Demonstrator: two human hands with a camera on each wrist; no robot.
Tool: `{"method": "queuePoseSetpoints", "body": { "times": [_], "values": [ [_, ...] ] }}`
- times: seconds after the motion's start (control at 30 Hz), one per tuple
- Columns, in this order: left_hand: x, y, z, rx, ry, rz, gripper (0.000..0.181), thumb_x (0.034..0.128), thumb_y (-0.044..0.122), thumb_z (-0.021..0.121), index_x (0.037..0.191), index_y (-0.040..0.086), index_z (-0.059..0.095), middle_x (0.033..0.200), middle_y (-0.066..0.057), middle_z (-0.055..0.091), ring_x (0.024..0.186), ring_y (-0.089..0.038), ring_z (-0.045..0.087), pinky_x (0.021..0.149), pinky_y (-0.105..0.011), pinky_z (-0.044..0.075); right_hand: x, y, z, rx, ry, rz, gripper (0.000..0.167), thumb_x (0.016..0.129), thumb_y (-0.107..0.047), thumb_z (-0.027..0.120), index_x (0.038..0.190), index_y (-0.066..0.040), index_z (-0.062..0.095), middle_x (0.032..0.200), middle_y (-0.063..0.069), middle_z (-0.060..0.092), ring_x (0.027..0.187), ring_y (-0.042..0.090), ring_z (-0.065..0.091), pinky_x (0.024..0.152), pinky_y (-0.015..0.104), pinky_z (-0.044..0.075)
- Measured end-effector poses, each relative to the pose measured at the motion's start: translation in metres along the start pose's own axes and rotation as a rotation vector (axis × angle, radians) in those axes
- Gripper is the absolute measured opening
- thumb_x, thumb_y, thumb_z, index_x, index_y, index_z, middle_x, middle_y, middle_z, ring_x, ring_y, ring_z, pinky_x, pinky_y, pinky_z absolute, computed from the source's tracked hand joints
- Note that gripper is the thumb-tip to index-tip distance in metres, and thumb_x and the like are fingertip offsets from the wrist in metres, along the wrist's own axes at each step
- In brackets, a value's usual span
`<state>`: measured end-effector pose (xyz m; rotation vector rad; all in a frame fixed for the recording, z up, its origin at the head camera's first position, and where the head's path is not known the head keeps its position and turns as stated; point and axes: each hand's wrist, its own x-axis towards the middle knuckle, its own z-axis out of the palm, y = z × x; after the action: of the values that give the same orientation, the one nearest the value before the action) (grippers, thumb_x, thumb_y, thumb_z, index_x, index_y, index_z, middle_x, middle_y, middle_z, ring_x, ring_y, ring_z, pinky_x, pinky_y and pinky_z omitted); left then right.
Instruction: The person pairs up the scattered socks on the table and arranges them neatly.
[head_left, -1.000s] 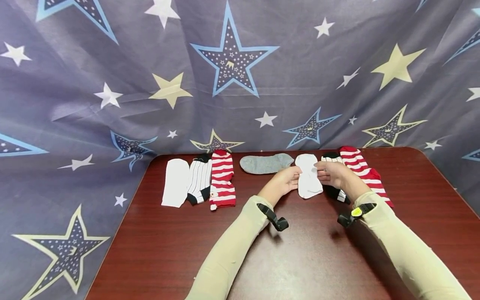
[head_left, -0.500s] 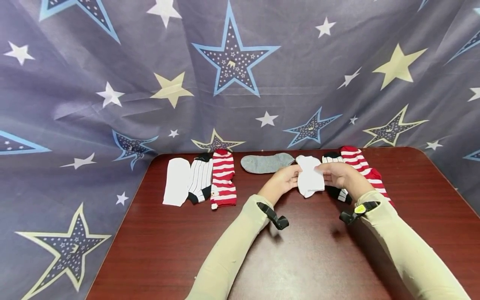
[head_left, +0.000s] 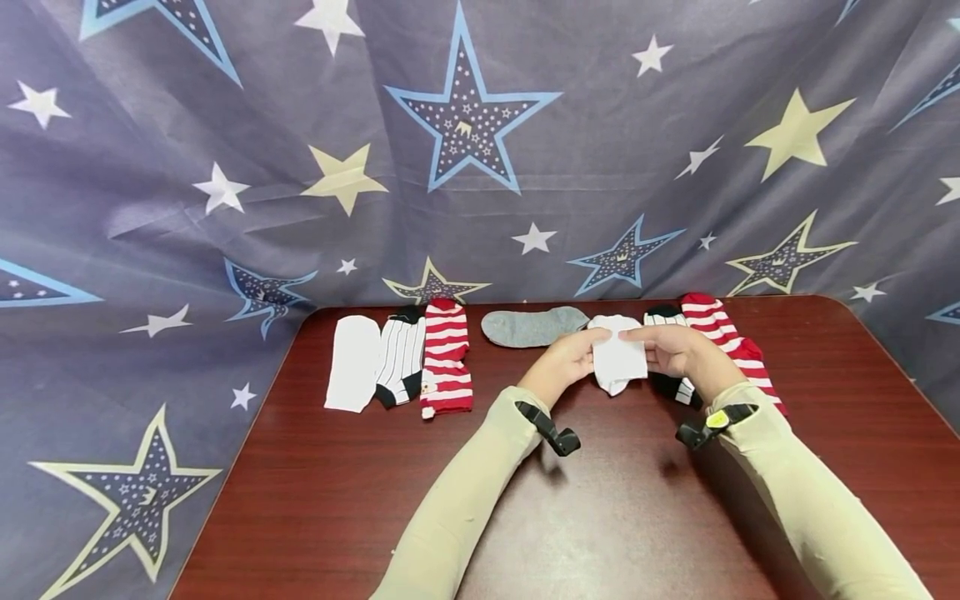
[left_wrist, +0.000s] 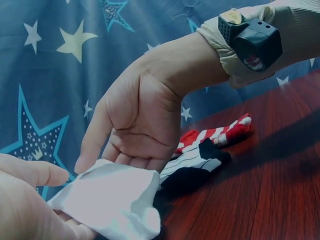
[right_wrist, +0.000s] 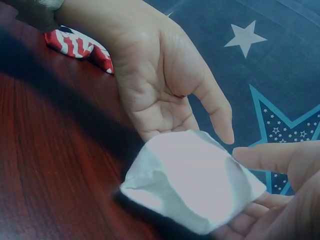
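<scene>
A white sock (head_left: pixel 619 360), folded into a short bundle, sits between both hands at the back of the table. My left hand (head_left: pixel 567 361) holds its left side, fingers beneath and thumb near the top edge. On the opposite side my right hand (head_left: pixel 681 348) grips it, thumb at the far edge and fingers behind. The left wrist view shows the white sock (left_wrist: pixel 112 200) with its fold lifted slightly. Partly behind the right hand lies a black-and-white striped sock (head_left: pixel 664 313). Left of the bundle, close to the left hand, is a grey sock (head_left: pixel 529 328).
At the left of the row lie another white sock (head_left: pixel 353 364), a striped black-and-white sock (head_left: pixel 401 358) and a red-and-white striped sock (head_left: pixel 447 358). A second red-and-white sock (head_left: pixel 738 354) lies beyond the right hand. A star-patterned curtain (head_left: pixel 480 225) hangs behind the brown table (head_left: pixel 585 517).
The white sock has gone from lying long to being folded over into a shorter bundle. My right hand has shifted slightly left over it; both thumbs have come closer together.
</scene>
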<state>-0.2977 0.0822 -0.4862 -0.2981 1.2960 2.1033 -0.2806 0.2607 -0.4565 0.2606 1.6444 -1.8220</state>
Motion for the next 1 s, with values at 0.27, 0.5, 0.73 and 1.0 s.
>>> {"method": "queuePoseSetpoints", "body": {
  "times": [0.27,0.5,0.73,1.0],
  "values": [
    [0.004,0.002,0.007,-0.004,-0.020,0.041,0.031,0.0998,0.002,0.058,0.128,-0.009,0.060,0.114,-0.014,0.069,0.104,-0.022,0.065,0.111,-0.038,0.048,0.000,0.000,0.000,-0.018,-0.008,-0.042,0.028,0.107,-0.010,0.046,0.088,-0.021,0.064,0.081,-0.009,0.074,0.079,0.004,0.070,0.076,0.022,0.057],
    [0.003,0.003,0.010,0.017,-0.065,0.093,0.015,0.0976,-0.001,0.060,0.085,0.006,0.063,0.078,0.000,0.065,0.072,-0.009,0.061,0.062,-0.017,0.053,0.001,0.000,0.002,-0.064,-0.019,-0.054,0.027,0.107,-0.014,0.049,0.088,-0.021,0.067,0.082,-0.009,0.074,0.080,0.004,0.071,0.077,0.023,0.057],
    [0.001,0.005,0.007,-0.023,-0.024,0.177,0.009,0.0942,-0.003,0.064,0.101,-0.001,0.069,0.082,-0.002,0.068,0.077,-0.011,0.064,0.067,-0.019,0.055,-0.001,-0.003,0.008,-0.080,-0.030,-0.079,0.025,0.107,-0.012,0.050,0.091,-0.022,0.066,0.083,-0.009,0.074,0.081,0.005,0.071,0.077,0.024,0.058],
    [-0.001,0.014,-0.001,-0.067,0.013,0.262,0.017,0.0922,-0.006,0.067,0.108,-0.002,0.069,0.088,-0.002,0.070,0.081,-0.011,0.066,0.074,-0.021,0.057,-0.002,-0.010,0.016,-0.061,-0.033,-0.107,0.026,0.105,-0.009,0.054,0.088,-0.022,0.070,0.082,-0.008,0.075,0.078,0.005,0.072,0.075,0.023,0.059]
  ]
}}
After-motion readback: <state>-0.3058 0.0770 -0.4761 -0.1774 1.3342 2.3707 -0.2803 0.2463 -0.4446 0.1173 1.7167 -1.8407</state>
